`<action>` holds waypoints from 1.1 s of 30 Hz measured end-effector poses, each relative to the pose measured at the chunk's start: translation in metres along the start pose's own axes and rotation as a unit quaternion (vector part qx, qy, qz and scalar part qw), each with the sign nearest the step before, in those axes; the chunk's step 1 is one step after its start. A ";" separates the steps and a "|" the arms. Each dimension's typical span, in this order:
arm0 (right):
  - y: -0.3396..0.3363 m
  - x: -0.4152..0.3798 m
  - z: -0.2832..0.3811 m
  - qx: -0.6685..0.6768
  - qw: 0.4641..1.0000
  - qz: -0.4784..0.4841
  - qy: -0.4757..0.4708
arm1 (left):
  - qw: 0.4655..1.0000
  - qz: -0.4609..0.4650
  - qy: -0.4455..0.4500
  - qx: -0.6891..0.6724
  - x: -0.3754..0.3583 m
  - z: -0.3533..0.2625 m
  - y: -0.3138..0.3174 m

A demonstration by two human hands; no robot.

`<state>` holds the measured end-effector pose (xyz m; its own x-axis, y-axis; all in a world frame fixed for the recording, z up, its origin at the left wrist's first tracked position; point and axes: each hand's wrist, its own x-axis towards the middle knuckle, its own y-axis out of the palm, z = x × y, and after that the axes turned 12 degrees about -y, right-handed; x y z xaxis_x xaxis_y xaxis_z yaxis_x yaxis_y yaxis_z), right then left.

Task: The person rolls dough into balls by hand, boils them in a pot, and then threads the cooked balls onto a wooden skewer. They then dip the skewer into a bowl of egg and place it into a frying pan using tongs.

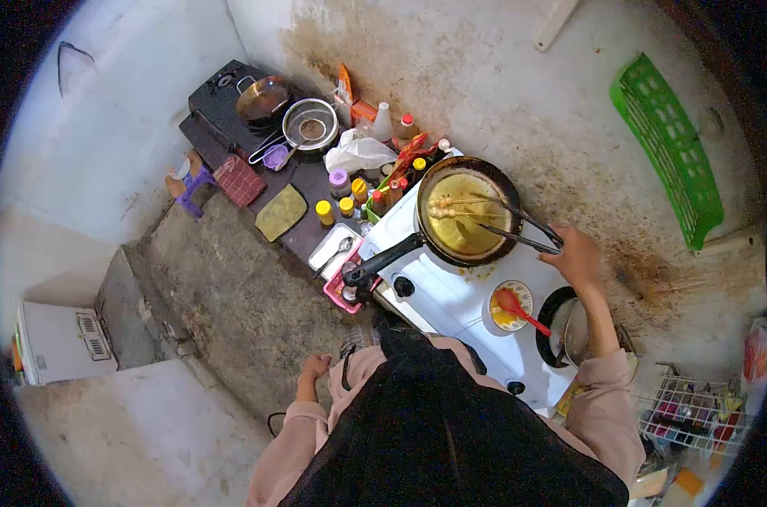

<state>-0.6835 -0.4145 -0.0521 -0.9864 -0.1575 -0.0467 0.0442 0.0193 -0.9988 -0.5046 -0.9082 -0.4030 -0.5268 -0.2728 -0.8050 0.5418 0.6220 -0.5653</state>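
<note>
My right hand [576,258] is closed round the handle end of dark tongs [531,232], whose tips reach into a black frying pan [426,188]. Yellowish oil fills the pan, and skewered food [444,209] lies in it near the tips. The pan rests on a white stove [434,291], its black handle pointing toward the lower left. Beside the pan is a patterned bowl [493,317] with orange-yellow liquid and a red spoon [523,311]. My left hand [316,366] hangs low beside my body, away from the stove, fingers curled; anything inside is too small to make out.
Left of the stove, a dark table holds yellow-lidded jars [325,213], a strainer [310,125], a wok [262,99] and a pink basket [341,297]. A dark pan [545,338] sits at the stove's right end. A green rack [669,144] hangs on the wall.
</note>
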 end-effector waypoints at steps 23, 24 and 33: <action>0.024 -0.074 0.084 0.036 0.980 -0.092 0.172 | 0.990 0.059 0.103 0.069 -0.014 0.015 -0.106; 0.021 -0.076 0.092 0.034 0.976 -0.102 0.190 | 0.980 -0.015 0.079 0.180 -0.008 0.015 -0.108; 0.027 -0.114 0.148 0.091 0.930 -0.207 0.289 | 0.938 0.219 0.211 0.164 0.113 0.071 -0.117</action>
<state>-0.5464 -0.5426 -0.0750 -0.8421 0.4450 0.3049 -0.3853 -0.1007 -0.9173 -0.5815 -1.0637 -0.4407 -0.3804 0.3146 -0.8696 0.9034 0.3278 -0.2766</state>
